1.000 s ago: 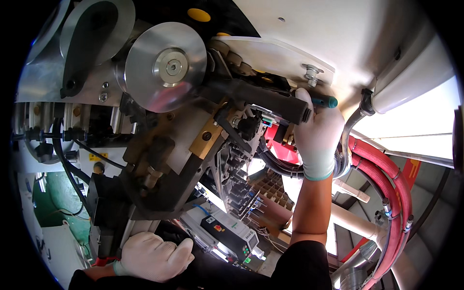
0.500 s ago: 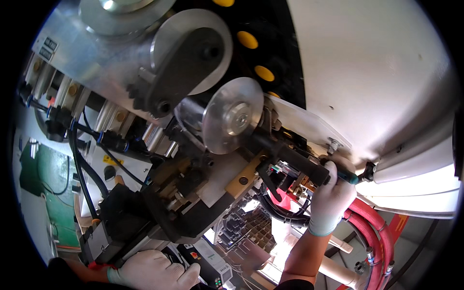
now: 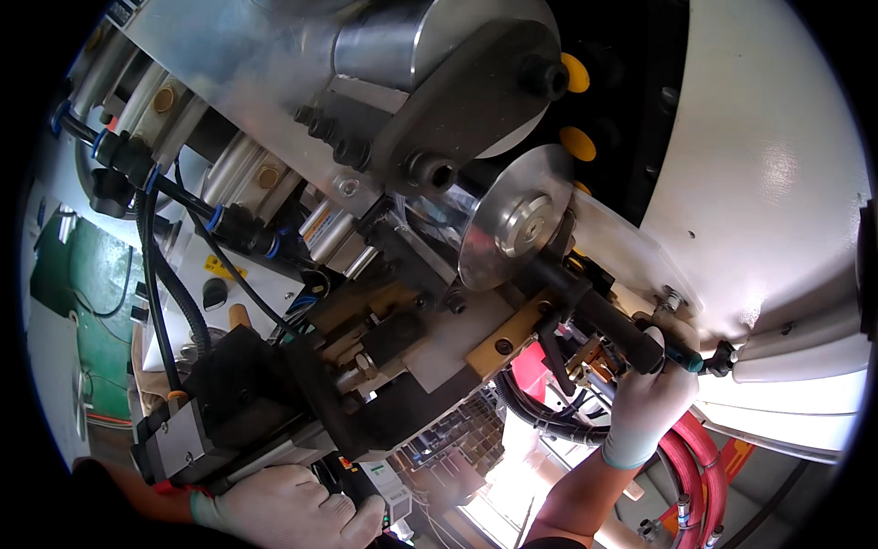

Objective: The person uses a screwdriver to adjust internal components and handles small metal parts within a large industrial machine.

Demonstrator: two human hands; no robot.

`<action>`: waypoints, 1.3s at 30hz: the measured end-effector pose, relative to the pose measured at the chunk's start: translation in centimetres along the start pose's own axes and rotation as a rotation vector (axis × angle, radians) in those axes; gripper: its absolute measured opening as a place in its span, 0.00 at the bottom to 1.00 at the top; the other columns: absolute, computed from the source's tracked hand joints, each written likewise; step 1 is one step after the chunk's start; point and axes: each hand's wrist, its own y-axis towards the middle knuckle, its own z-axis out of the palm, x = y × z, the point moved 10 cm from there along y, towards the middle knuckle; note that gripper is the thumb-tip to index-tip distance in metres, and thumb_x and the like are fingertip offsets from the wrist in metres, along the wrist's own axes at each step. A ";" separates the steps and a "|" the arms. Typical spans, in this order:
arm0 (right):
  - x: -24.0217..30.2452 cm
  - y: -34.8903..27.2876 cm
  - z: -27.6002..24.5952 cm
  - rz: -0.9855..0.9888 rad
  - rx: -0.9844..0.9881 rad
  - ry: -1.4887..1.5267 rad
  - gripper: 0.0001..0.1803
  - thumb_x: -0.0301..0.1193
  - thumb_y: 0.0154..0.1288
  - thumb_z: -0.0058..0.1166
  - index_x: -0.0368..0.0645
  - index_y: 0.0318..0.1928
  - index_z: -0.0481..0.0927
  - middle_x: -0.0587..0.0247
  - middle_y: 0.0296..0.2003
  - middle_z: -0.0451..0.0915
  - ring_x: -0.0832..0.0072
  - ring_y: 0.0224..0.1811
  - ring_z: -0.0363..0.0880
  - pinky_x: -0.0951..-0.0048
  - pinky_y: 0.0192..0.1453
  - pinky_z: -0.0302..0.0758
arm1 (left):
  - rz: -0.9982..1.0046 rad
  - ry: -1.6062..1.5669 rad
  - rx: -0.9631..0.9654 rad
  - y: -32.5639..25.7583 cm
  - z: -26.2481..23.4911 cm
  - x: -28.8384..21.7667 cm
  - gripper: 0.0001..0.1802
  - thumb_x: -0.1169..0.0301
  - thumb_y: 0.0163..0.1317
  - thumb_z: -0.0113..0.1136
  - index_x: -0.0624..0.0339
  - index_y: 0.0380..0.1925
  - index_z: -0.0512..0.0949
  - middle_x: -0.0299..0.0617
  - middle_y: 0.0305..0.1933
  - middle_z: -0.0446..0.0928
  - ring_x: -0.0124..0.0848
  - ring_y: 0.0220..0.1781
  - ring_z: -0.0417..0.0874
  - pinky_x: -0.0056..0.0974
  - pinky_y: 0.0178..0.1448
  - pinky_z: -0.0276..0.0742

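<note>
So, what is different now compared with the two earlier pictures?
The head camera tilted up and closer: the silver disc slid from upper left to centre right. The right hand keeps gripping the teal-tipped tool, and the left hand stays under the black block. Nothing was let go.

Small yellow warning label (image 3: 222, 267) on white panel, left of centre

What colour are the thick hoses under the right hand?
Red hoses, below the gloved right hand; head view, lower right.
</note>
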 end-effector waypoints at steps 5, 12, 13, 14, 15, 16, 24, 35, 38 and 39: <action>0.8 -0.2 0.3 0.040 0.024 0.023 0.08 0.23 0.75 0.52 0.36 0.47 0.83 0.55 0.36 0.87 0.68 0.37 0.86 0.68 0.48 0.82 | -0.022 0.013 0.002 -0.1 0.0 0.0 0.16 0.59 0.63 0.68 0.55 0.46 0.86 0.30 0.21 0.67 0.29 0.21 0.73 0.39 0.29 0.70; 0.2 -0.6 2.1 0.132 0.061 0.095 0.08 0.22 0.74 0.55 0.33 0.47 0.85 0.57 0.37 0.87 0.73 0.39 0.85 0.70 0.50 0.82 | -0.029 0.024 0.000 0.2 -0.1 0.2 0.15 0.60 0.63 0.68 0.54 0.45 0.85 0.31 0.21 0.66 0.29 0.22 0.72 0.39 0.29 0.70; -0.4 -0.8 2.4 0.146 0.056 0.143 0.08 0.23 0.74 0.56 0.32 0.47 0.85 0.59 0.37 0.87 0.74 0.38 0.84 0.72 0.49 0.81 | -0.017 0.026 0.001 0.2 -0.3 0.2 0.14 0.60 0.63 0.67 0.54 0.45 0.85 0.31 0.21 0.66 0.29 0.22 0.72 0.39 0.29 0.70; -0.9 -0.9 2.7 0.150 0.037 0.149 0.08 0.23 0.74 0.56 0.32 0.46 0.85 0.60 0.37 0.86 0.75 0.38 0.83 0.72 0.48 0.80 | -0.002 0.027 0.003 0.3 -0.4 0.1 0.14 0.60 0.63 0.67 0.54 0.44 0.85 0.31 0.21 0.65 0.29 0.22 0.73 0.39 0.29 0.70; -1.6 -1.1 3.0 0.154 0.018 0.154 0.08 0.24 0.74 0.57 0.32 0.46 0.85 0.60 0.36 0.86 0.75 0.37 0.82 0.73 0.47 0.80 | -0.001 0.023 0.000 0.3 -0.4 0.1 0.14 0.60 0.63 0.67 0.54 0.44 0.85 0.31 0.21 0.65 0.29 0.22 0.73 0.39 0.29 0.69; -2.2 -1.3 3.2 0.159 -0.002 0.158 0.08 0.24 0.74 0.57 0.32 0.46 0.85 0.61 0.35 0.86 0.76 0.36 0.82 0.73 0.46 0.79 | 0.001 0.020 -0.003 0.3 -0.4 0.0 0.13 0.60 0.63 0.67 0.54 0.44 0.85 0.31 0.21 0.65 0.29 0.22 0.73 0.39 0.29 0.69; -7.0 -3.5 2.7 0.344 -0.272 0.508 0.17 0.35 0.79 0.57 0.29 0.48 0.83 0.60 0.36 0.85 0.75 0.38 0.81 0.72 0.45 0.80 | -0.010 0.008 0.048 0.3 -0.1 0.0 0.12 0.62 0.63 0.66 0.54 0.42 0.85 0.31 0.21 0.67 0.30 0.22 0.73 0.40 0.28 0.69; -6.0 -13.1 -3.2 0.184 -0.535 0.648 0.31 0.52 0.85 0.42 0.31 0.57 0.75 0.45 0.42 0.85 0.63 0.37 0.90 0.71 0.40 0.85 | 0.054 0.044 0.060 0.5 0.3 -0.1 0.15 0.60 0.58 0.71 0.55 0.41 0.84 0.28 0.17 0.64 0.26 0.15 0.70 0.35 0.20 0.62; -5.3 -18.5 -5.8 0.100 -0.594 0.571 0.35 0.57 0.84 0.42 0.31 0.57 0.75 0.49 0.37 0.82 0.67 0.30 0.83 0.70 0.38 0.83 | 0.011 0.141 0.074 0.7 0.0 -0.9 0.20 0.64 0.45 0.74 0.55 0.40 0.85 0.29 0.17 0.69 0.32 0.18 0.76 0.39 0.26 0.69; -5.8 -21.0 -6.0 0.202 -0.621 0.576 0.37 0.59 0.83 0.41 0.31 0.57 0.75 0.55 0.28 0.78 0.70 0.26 0.78 0.72 0.38 0.79 | -0.006 0.163 0.087 0.8 0.1 -1.0 0.20 0.65 0.44 0.74 0.55 0.40 0.85 0.29 0.17 0.69 0.33 0.18 0.77 0.40 0.26 0.69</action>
